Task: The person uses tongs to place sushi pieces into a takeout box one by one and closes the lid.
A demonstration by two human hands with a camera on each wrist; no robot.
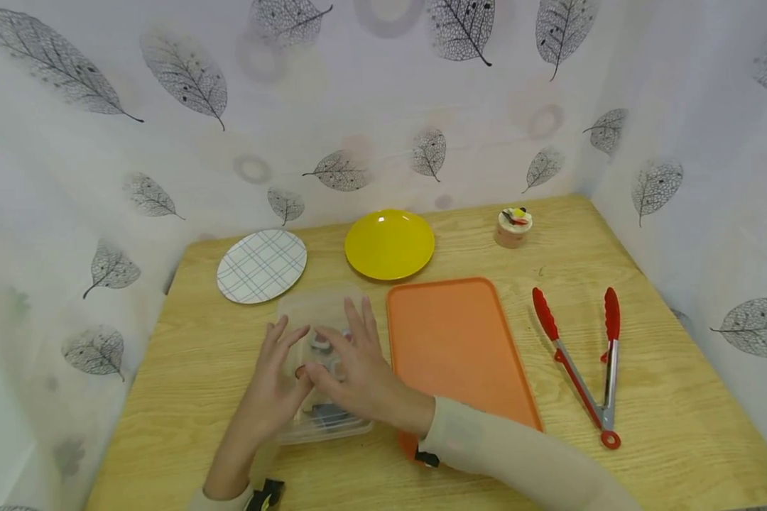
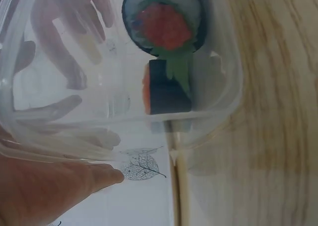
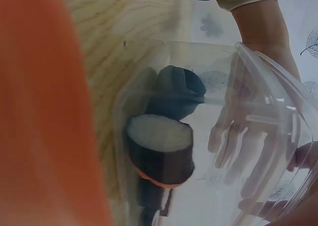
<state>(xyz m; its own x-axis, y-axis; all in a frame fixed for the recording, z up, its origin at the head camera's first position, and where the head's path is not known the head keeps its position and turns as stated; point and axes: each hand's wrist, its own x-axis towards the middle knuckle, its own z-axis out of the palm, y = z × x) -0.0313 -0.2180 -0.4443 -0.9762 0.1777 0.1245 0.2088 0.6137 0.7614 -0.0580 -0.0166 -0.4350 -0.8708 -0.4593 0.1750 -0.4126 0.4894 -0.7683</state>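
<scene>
A clear plastic container [image 1: 324, 433] stands on the wooden table, below both hands. Through its wall show sushi pieces: a round roll [image 2: 164, 25] with an orange-red centre, and a dark-wrapped piece with a white top [image 3: 160, 134]. My left hand [image 1: 275, 387] is at the container's left side, fingers spread. Over its right part is my right hand [image 1: 364, 376], fingers extended, its thumb close to the left thumb near the middle. In the right wrist view, left-hand fingers [image 3: 253, 146] show through the clear plastic, close to the rim.
Right of the container lies an orange tray [image 1: 454, 341], partly under the right forearm. Behind are a white checked plate [image 1: 262, 266] and a yellow plate [image 1: 390, 245]. A small cake-like piece [image 1: 513, 228] stands at the back right. Red-tipped tongs [image 1: 607, 415] lie spread at the right.
</scene>
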